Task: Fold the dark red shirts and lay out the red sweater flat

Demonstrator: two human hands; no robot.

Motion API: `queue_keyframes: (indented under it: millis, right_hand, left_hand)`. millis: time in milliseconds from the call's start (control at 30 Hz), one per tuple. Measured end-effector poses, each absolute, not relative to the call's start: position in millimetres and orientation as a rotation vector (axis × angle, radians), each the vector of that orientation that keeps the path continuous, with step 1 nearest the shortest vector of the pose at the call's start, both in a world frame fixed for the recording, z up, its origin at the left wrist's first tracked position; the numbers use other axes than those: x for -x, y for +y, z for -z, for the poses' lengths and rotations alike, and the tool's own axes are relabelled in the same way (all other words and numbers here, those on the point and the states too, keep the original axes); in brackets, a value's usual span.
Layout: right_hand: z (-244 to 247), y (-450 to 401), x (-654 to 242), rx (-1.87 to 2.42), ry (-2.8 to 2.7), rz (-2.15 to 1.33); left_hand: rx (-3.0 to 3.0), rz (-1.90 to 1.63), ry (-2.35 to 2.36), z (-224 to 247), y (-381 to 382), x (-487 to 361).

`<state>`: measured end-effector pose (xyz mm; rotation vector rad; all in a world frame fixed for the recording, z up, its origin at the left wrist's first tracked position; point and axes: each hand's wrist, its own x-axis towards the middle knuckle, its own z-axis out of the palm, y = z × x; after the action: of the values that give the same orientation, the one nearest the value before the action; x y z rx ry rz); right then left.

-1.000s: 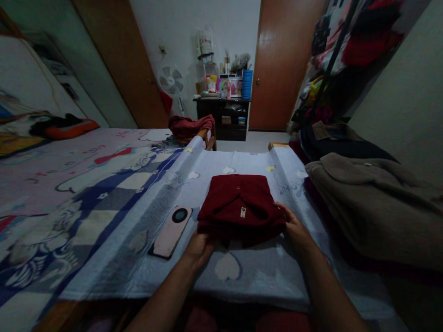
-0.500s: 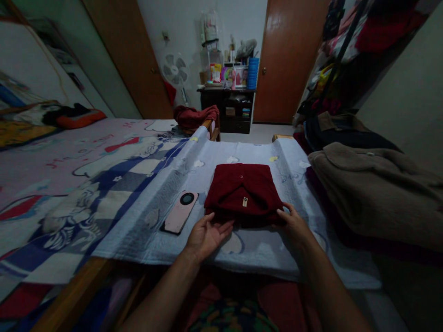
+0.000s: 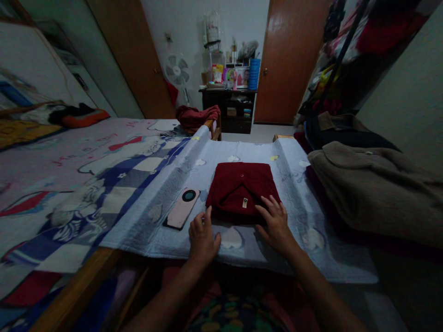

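deep maroon garment with a tiny cream tag, pale blue cloth dotted with white and yellow hearts, kinda dusty-pink phone, greyish-brown coat, pink bedding with red bows plus blue-and-white checks

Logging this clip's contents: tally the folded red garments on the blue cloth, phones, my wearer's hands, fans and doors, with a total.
Red garment: 1
Phone: 1
Hands: 2 (left hand, right hand)
Fan: 1
Doors: 2 (left door, right door)
Total: 7

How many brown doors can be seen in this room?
2: a left door beside the white fan, a right door beside the dark cabinet. More may be hidden behind the hanging clothes.
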<state>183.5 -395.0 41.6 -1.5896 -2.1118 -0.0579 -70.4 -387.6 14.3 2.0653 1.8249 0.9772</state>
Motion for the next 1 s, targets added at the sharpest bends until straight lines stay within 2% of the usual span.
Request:
queue_keyframes:
  millis: [167, 367, 467, 600, 800, 1000]
  right_hand:
    - [-33, -386, -169, 1.643, -2.196, 0.077]
    - [-23, -377, -172, 1.617, -2.188, -0.012]
    - [-22, -372, -177, 1.568, -2.159, -0.083]
    - [-25, -366, -186, 1.512, -2.035, -0.225]
    - [-34, -365, -196, 1.469, -1.885, -0.367]
    - [-35, -372, -200, 1.45, -1.926, -0.426]
  left_hand:
    - [-2.851, -0.933, 1.623, -12, -371, 67]
    - [-3.173, -0.811, 1.12, -14, -337, 48]
    - [-3.108, -0.723, 0.978, -17, -328, 38]
    - [-2.774, -0.623, 1.034, -24, -324, 31]
    - [-2.226, -0.736, 1.051, -39, -322, 32]
    - [-2.334, -0.669, 1.088, -27, -345, 24]
